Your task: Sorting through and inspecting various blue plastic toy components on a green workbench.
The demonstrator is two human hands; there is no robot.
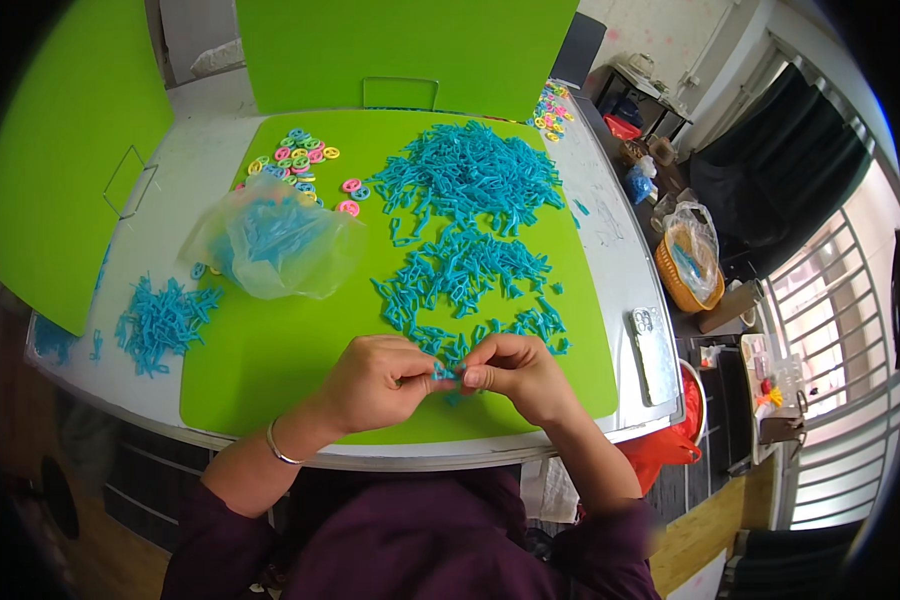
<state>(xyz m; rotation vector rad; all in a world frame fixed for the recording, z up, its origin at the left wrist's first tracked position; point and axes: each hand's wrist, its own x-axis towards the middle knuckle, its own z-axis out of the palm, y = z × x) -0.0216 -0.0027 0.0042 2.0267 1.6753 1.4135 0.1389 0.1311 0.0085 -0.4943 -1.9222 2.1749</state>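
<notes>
Both grips: our left hand [378,380], right hand [520,378] pinch small teal plastic pieces [447,372].
Open room, near-left edge: lime-green rounded-corner mat [255,370].

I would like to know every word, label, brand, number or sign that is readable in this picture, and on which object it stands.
No text can be read.
Blue plastic pieces: too small to show any lettering.
White table: faint dark marks on its right side, too unclear to read.
Phone: no legible marking.
Items in the right background: too small and blurred.
</notes>
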